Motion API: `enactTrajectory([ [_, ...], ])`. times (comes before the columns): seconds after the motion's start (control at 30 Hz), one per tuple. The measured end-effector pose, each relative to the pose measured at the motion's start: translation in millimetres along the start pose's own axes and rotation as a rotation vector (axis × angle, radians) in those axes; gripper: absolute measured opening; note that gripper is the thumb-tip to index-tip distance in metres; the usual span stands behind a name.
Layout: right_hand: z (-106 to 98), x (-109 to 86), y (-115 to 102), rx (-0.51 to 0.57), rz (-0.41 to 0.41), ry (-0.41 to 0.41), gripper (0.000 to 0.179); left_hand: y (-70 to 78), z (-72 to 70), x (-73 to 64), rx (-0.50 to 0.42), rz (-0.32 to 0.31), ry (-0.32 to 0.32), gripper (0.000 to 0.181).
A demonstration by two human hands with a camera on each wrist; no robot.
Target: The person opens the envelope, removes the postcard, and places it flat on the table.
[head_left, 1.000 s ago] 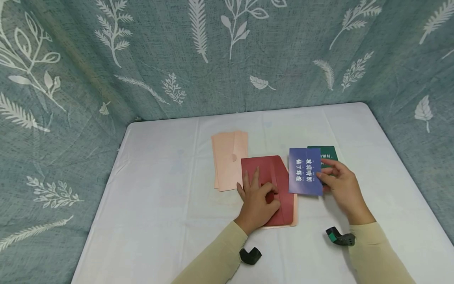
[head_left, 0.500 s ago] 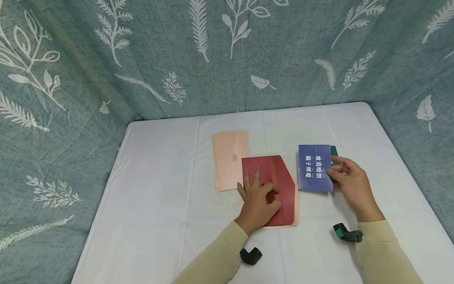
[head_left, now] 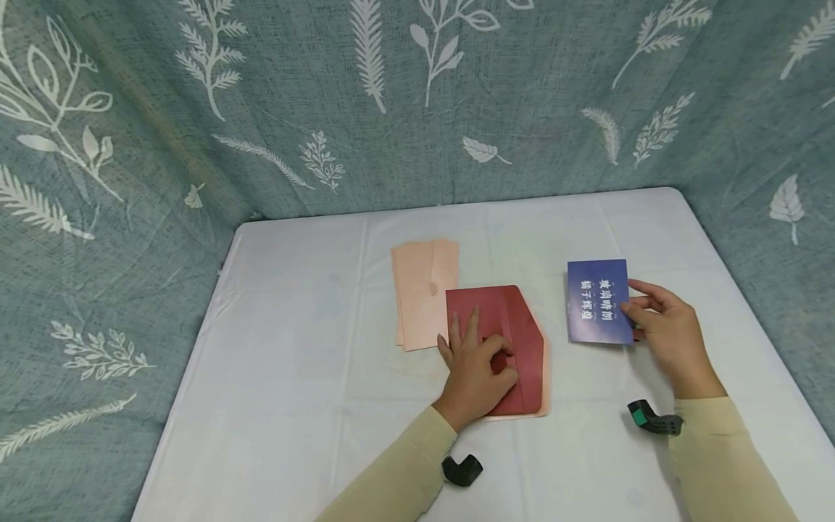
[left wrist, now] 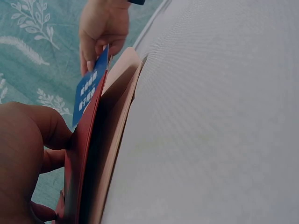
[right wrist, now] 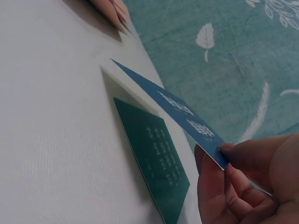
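My left hand [head_left: 472, 370] is on a red envelope [head_left: 531, 341], its thumb and index finger curled at the fold and its other fingers spread over the paper. Peach paper [left wrist: 121, 112] shows beneath the red envelope, with a dark gap between the two in the left wrist view. At the right, my right hand [head_left: 668, 330] pinches a blue-purple card [head_left: 596, 301] with white characters by its right edge. A dark green card [right wrist: 152, 154] lies under the raised card in the right wrist view; in the head view it is hidden.
Several overlapping peach envelopes [head_left: 424, 290] lie behind and left of the red one, partly under it. The white-covered table [head_left: 280, 362] ends at a green leaf-patterned curtain [head_left: 391, 159] at the back. A black wrist device [head_left: 462, 471] sits at each sleeve.
My right hand has moved right and slightly away with the blue-purple card, which now covers the green card in the head view. The left hand stays on the red envelope.
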State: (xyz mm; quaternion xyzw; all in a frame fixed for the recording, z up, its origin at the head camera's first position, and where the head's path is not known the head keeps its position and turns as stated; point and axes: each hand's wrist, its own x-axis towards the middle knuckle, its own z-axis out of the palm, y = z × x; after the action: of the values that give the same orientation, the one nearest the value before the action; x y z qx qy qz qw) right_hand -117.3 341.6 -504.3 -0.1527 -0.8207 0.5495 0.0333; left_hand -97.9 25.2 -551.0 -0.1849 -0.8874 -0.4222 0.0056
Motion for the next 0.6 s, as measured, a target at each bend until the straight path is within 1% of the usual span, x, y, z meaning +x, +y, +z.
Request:
enactTrajectory([
  [0.23,-5.9,3.9,3.1,-0.036,0.024,-0.007,0.052,0.3,0.1,0.4,0.002,0.002,-0.001,0.014],
  [0.5,-6.1,7.5,9.3,-0.089,0.040,-0.015,0.050,0.7,0.3,0.7,0.006,-0.007,-0.004,0.013],
  [0.6,-6.0,7.9,10.5,-0.105,0.042,-0.004,0.049,0.7,0.5,0.7,0.007,-0.006,-0.005,0.013],
])
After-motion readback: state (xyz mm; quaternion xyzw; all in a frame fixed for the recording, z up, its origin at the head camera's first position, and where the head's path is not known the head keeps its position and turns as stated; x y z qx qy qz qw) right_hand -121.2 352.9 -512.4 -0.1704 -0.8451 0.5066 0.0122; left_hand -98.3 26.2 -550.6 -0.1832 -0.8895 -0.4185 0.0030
